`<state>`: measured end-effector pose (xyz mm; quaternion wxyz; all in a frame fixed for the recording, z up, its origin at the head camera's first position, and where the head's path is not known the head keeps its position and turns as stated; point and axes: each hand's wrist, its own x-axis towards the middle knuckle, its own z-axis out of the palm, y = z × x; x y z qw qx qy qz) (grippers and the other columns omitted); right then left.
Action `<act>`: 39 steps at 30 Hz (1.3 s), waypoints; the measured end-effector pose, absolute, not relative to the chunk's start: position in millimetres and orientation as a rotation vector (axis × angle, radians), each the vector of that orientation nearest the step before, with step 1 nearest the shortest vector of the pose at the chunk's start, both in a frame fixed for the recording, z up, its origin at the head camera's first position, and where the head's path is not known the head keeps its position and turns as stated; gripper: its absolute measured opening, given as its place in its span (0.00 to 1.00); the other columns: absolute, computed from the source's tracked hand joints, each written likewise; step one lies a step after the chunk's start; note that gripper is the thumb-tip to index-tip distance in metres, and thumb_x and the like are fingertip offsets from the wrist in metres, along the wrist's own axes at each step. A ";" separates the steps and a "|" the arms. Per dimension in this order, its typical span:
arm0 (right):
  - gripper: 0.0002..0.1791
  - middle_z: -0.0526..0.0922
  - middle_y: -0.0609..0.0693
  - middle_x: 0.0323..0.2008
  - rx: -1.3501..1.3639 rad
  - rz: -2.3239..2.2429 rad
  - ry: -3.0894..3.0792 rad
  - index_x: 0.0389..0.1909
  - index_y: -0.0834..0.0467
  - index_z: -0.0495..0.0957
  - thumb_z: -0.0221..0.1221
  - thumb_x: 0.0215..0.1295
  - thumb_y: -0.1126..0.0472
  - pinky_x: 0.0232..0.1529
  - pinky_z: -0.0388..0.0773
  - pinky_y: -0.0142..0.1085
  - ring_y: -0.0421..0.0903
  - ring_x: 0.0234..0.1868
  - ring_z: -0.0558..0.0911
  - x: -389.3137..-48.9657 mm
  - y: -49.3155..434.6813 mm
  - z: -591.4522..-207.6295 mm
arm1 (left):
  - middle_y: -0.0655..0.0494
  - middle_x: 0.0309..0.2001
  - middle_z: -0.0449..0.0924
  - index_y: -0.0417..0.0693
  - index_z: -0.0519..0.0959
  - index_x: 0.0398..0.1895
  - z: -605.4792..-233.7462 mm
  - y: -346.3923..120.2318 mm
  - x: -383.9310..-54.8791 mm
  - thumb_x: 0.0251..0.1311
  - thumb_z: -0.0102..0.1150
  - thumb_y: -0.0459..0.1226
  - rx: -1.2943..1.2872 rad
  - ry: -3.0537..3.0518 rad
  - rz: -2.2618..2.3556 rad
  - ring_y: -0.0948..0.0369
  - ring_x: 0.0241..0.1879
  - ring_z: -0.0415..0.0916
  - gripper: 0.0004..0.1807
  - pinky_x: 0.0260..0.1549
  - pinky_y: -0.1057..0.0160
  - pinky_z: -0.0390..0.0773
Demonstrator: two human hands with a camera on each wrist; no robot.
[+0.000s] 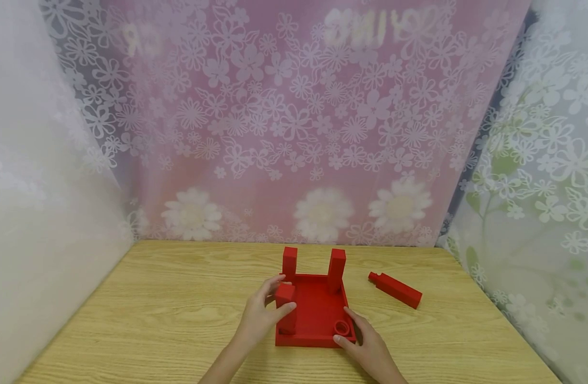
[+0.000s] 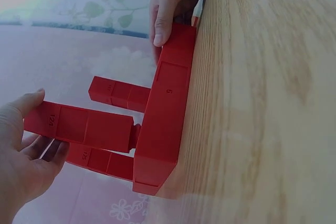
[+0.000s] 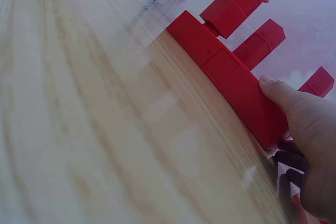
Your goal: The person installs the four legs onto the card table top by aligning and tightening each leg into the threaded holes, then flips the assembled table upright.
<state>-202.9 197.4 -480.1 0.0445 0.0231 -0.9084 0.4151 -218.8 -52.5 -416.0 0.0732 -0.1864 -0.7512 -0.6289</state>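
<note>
Hands (image 1: 257,317) (image 1: 371,349) gripping post (image 1: 286,313) and red tray (image 1: 315,306), round socket (image 1: 341,327) in corner

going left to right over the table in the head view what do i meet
Left hand → back-left red post → back-right red post → loose red post, lying on its side.

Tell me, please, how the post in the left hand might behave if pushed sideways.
The post may wobble or tip, since its narrow neck shows above the tray. Its straight, blocky shape suggests stiffness. Flat sides make rolling unlikely if it falls.
</note>
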 end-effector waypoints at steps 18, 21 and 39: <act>0.43 0.66 0.60 0.60 0.065 1.264 -2.786 0.64 0.55 0.65 0.64 0.49 0.39 0.55 0.62 0.57 0.60 0.60 0.64 -202.7 197.7 -479.2 | 0.42 0.55 0.68 0.39 0.70 0.58 -395.1 -53.3 -205.4 0.59 0.52 0.24 -0.737 -2.266 -1.727 0.47 0.48 0.71 0.21 0.45 0.50 0.73; 0.43 0.66 0.60 0.60 0.067 1.267 -2.777 0.64 0.56 0.65 0.64 0.49 0.40 0.54 0.62 0.56 0.60 0.60 0.64 -203.2 197.7 -479.1 | 0.42 0.57 0.66 0.41 0.68 0.60 -396.0 -52.9 -206.1 0.61 0.49 0.23 -0.774 -2.282 -1.671 0.47 0.50 0.69 0.23 0.45 0.52 0.73; 0.43 0.67 0.60 0.60 0.071 1.269 -2.783 0.64 0.55 0.65 0.63 0.49 0.38 0.54 0.62 0.57 0.60 0.60 0.64 -204.2 198.5 -482.6 | 0.49 0.52 0.69 0.43 0.68 0.52 -413.9 -41.0 -210.7 0.52 0.67 0.41 -0.390 -2.168 -1.898 0.53 0.47 0.68 0.27 0.45 0.54 0.72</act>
